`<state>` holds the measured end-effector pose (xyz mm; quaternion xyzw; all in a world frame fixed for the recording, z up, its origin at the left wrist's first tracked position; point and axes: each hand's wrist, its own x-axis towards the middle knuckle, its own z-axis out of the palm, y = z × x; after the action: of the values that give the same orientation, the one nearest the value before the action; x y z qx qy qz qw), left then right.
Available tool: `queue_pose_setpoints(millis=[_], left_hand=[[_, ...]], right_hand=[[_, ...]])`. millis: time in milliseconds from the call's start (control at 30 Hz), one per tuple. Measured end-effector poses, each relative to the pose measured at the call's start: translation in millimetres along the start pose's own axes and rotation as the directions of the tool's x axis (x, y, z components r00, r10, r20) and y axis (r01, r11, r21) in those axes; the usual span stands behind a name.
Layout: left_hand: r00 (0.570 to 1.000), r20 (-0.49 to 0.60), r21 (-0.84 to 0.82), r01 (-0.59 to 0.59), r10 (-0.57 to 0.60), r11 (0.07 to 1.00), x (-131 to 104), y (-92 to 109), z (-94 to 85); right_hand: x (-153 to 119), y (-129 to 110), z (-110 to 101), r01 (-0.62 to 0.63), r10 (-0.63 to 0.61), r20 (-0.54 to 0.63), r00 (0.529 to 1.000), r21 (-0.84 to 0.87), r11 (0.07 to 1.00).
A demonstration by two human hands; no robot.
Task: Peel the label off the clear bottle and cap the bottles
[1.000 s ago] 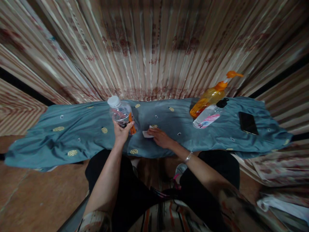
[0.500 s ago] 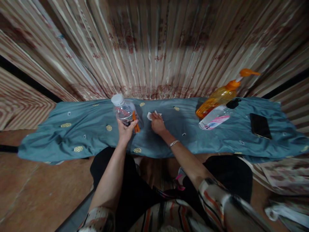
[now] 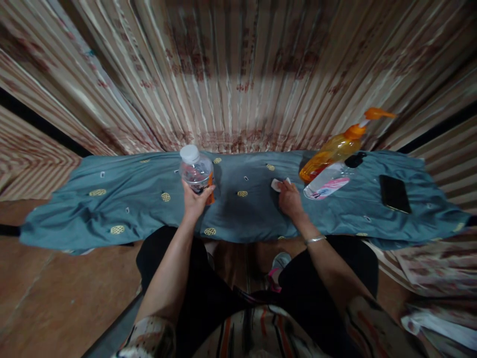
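Observation:
A clear plastic bottle (image 3: 195, 170) with a white cap and an orange label stands on the blue-green embroidered cloth (image 3: 122, 209); my left hand (image 3: 195, 201) grips it from the near side. My right hand (image 3: 289, 198) presses a small white wipe (image 3: 276, 185) onto the cloth, just left of the two pump bottles. A bracelet sits on that wrist.
An orange pump bottle (image 3: 337, 147) and a clear bottle with a black pump and pink label (image 3: 325, 183) stand at the right. A black phone (image 3: 394, 193) lies further right. Striped curtains hang behind the covered surface. My dark-trousered legs are below its near edge.
My right hand has slid the white wipe across the cloth, first toward the bottle, then right to beside the pump bottles. My left hand stays on the clear bottle.

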<state>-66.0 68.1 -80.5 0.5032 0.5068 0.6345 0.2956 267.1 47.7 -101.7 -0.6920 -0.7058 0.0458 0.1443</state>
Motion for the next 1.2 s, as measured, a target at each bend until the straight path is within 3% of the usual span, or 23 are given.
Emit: queue_pose_setpoints(millis=[100,200,267,400,533,600,633,700,767,867,967,1033,1100,1133,1200], left_hand=[[1.000,-0.016,-0.018,0.015,-0.015,1.000,1,2,1.1],[0.999,-0.021,-0.061,0.039,-0.040,0.997,3,3,1.4],[0.997,-0.037,-0.110,0.061,-0.065,0.992,4,4,0.7],[0.987,-0.062,-0.242,0.128,-0.147,0.962,2,11,-1.6],[0.965,0.031,-0.376,0.251,-0.259,0.892,-9,24,-3.6],[0.949,0.093,-0.427,0.312,-0.302,0.849,-14,31,-6.1],[0.942,0.113,-0.450,0.332,-0.315,0.829,-15,34,-7.8],[0.934,0.137,-0.491,0.354,-0.331,0.796,-15,39,-11.3],[0.931,0.143,-0.520,0.360,-0.337,0.774,-12,40,-13.5],[0.937,0.130,-0.532,0.343,-0.325,0.774,-6,39,-13.0],[0.954,0.089,-0.498,0.292,-0.287,0.816,-3,36,-11.4],[0.967,0.044,-0.451,0.243,-0.251,0.859,-2,34,-11.8],[0.978,-0.008,-0.392,0.190,-0.209,0.900,0,31,-13.2],[0.982,-0.032,-0.358,0.165,-0.188,0.919,0,30,-14.0],[0.987,-0.065,-0.284,0.126,-0.150,0.950,0,26,-15.4]], right_hand=[[3,-46,17,0.053,-0.053,0.006,0.999,0.040,0.998],[-24,-95,38,0.289,-0.300,0.000,0.954,0.267,0.919],[-43,-114,42,0.368,-0.409,0.011,0.912,0.415,0.832],[-53,-134,17,0.237,-0.270,-0.039,0.962,0.613,0.754],[-25,-161,-9,0.294,-0.232,-0.184,0.955,0.689,0.663],[-6,-171,-9,0.248,-0.187,-0.169,0.968,0.761,0.600],[3,-174,-6,0.156,-0.123,-0.106,0.987,0.817,0.555],[16,-177,3,-0.138,0.046,0.130,0.990,0.917,0.373],[20,-178,13,-0.369,0.101,0.362,0.927,0.927,0.062],[8,-185,23,-0.466,-0.019,0.500,0.866,0.791,-0.397],[-14,-196,26,-0.535,-0.123,0.584,0.803,0.613,-0.581],[-26,-200,25,-0.552,-0.131,0.607,0.784,0.585,-0.595],[-32,-195,23,-0.544,-0.093,0.589,0.803,0.659,-0.520],[-33,-189,21,-0.527,-0.055,0.565,0.823,0.725,-0.443],[-29,-166,16,-0.459,0.050,0.476,0.878,0.867,-0.194]])
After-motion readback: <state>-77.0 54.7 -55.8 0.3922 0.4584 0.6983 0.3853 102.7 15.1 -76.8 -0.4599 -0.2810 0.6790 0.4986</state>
